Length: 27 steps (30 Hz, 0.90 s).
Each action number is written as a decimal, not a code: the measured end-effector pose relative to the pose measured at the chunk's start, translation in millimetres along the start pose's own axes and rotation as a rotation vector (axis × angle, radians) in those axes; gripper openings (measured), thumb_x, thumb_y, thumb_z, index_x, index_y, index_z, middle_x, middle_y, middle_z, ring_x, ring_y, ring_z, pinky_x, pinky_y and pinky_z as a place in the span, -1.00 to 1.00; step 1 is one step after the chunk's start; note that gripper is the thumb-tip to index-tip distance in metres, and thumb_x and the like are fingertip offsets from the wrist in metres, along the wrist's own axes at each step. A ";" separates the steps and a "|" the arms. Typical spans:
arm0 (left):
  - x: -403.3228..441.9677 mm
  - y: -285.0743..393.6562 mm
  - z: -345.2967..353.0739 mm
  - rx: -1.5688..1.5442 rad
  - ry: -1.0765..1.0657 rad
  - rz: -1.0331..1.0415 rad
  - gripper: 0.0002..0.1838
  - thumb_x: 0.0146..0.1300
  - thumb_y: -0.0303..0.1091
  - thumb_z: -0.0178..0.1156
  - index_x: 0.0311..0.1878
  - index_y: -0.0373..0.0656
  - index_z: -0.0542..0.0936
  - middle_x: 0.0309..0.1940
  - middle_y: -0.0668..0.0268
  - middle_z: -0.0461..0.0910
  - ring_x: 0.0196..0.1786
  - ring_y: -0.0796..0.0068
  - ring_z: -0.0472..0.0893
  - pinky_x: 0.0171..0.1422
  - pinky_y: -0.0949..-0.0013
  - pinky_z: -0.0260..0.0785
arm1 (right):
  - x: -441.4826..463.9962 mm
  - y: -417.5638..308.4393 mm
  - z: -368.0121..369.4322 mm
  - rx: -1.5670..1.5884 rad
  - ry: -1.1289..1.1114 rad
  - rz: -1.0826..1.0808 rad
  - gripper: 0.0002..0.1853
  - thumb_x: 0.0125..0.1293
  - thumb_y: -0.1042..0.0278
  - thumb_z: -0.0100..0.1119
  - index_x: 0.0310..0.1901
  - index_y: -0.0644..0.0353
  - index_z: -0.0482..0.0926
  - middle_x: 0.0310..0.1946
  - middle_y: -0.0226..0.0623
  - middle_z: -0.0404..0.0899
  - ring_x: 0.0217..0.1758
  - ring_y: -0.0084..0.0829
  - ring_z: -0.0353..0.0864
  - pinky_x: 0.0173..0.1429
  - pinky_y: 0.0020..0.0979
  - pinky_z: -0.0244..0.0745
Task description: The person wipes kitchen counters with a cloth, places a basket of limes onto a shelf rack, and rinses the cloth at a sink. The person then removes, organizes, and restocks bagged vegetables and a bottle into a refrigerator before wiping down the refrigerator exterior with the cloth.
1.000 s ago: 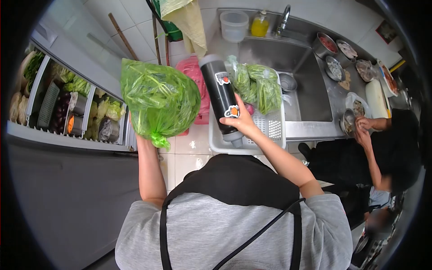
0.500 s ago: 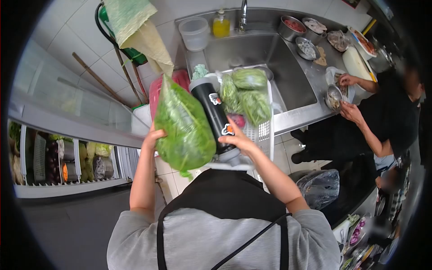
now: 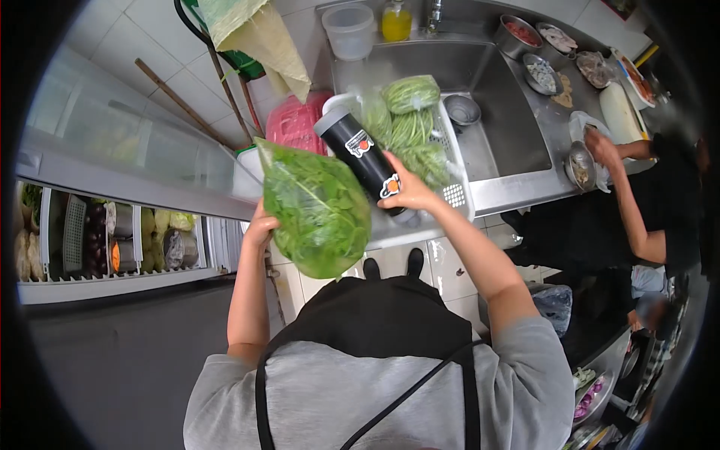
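My left hand [image 3: 260, 226] grips the side of a clear plastic bag of leafy greens [image 3: 319, 214], held up in front of me. In my right hand [image 3: 410, 187] is a black bottle [image 3: 364, 159] with a grey cap and stickers, my fingers wrapped round its lower part. The bottle leans to the left, just beyond the bag, above a white plastic basket [image 3: 465, 193]. Inside the basket lie several clear bags of green vegetables [image 3: 412, 127]. The bottle's lower end is partly hidden behind my fingers and the bag.
An opened fridge [image 3: 135, 176] with vegetables stands at left. Ahead is a steel sink [image 3: 510, 112] with a metal bowl [image 3: 461, 110] in it. Behind the basket sits a pink container [image 3: 296, 124]. At right, a co-worker's hand [image 3: 602, 150] is over a bowl [image 3: 580, 165].
The bag and bottle have swung slightly, the bottle leaning further left. The bowl in the sink shows more fully, and my feet have come into view. Both hands keep their hold.
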State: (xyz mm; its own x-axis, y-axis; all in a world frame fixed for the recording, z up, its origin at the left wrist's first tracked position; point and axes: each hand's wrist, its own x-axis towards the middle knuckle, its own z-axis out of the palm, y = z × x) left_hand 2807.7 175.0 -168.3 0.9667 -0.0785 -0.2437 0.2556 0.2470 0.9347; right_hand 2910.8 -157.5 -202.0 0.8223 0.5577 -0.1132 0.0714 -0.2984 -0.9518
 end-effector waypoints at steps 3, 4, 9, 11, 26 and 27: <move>5.2 1.4 23.8 0.058 0.002 0.036 -0.11 -0.37 -0.39 0.11 0.24 -0.27 0.15 0.07 0.25 0.35 0.12 0.41 0.34 0.20 0.38 0.15 | 8.5 3.0 -14.0 -0.043 -0.012 -0.045 0.12 -0.36 0.29 0.41 0.31 0.08 -0.07 0.06 -0.14 0.32 0.07 -0.32 0.36 0.15 -0.45 0.23; 3.6 6.0 27.4 0.060 0.005 0.027 -0.11 -0.37 -0.39 0.11 0.24 -0.27 0.15 0.07 0.25 0.35 0.12 0.41 0.34 0.20 0.38 0.15 | 4.9 0.8 -13.4 -0.037 -0.015 -0.040 0.12 -0.36 0.29 0.41 0.31 0.08 -0.07 0.06 -0.14 0.32 0.07 -0.32 0.36 0.15 -0.45 0.23; -3.6 21.9 35.8 0.111 -0.069 0.025 -0.04 -0.45 -0.39 0.16 0.25 -0.26 0.14 0.09 0.29 0.33 0.13 0.43 0.32 0.23 0.42 0.11 | -14.1 -6.9 -2.4 0.043 -0.024 -0.041 0.07 -0.32 0.31 0.36 0.31 0.07 -0.05 0.13 -0.13 0.26 0.16 -0.32 0.30 0.20 -0.44 0.18; -6.3 27.1 36.6 0.156 -0.065 0.007 -0.02 -0.47 -0.42 0.15 0.26 -0.26 0.14 0.10 0.30 0.32 0.14 0.45 0.31 0.24 0.43 0.10 | -13.6 -11.4 0.3 0.052 -0.013 -0.050 0.07 -0.32 0.32 0.36 0.31 0.07 -0.04 0.16 -0.13 0.22 0.20 -0.32 0.26 0.22 -0.43 0.15; 15.2 53.3 45.7 0.217 -0.334 0.073 -0.01 -0.43 -0.39 0.22 0.27 -0.29 0.12 0.15 0.30 0.26 0.22 0.46 0.23 0.30 0.41 0.00 | -133.9 -119.5 -74.2 0.541 0.393 0.000 -0.04 -0.22 0.37 0.31 0.28 0.26 0.01 0.04 -0.20 0.34 0.09 -0.43 0.34 0.18 -0.49 0.17; 18.3 51.3 44.5 0.192 -0.367 0.092 0.01 -0.40 -0.33 0.30 0.27 -0.29 0.11 0.15 0.29 0.26 0.22 0.44 0.24 0.30 0.39 0.01 | -151.9 -113.9 -75.2 0.572 0.420 0.022 -0.08 -0.21 0.36 0.28 0.26 0.26 0.04 0.04 -0.20 0.34 0.07 -0.43 0.37 0.17 -0.48 0.19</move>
State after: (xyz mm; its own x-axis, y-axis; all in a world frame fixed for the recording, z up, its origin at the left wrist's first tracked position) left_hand 2837.9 143.2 -113.3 0.9076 -0.4117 -0.0816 0.1282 0.0869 0.9879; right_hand 2820.2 -266.5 -54.9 0.9766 0.1761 -0.1237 -0.1602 0.2114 -0.9642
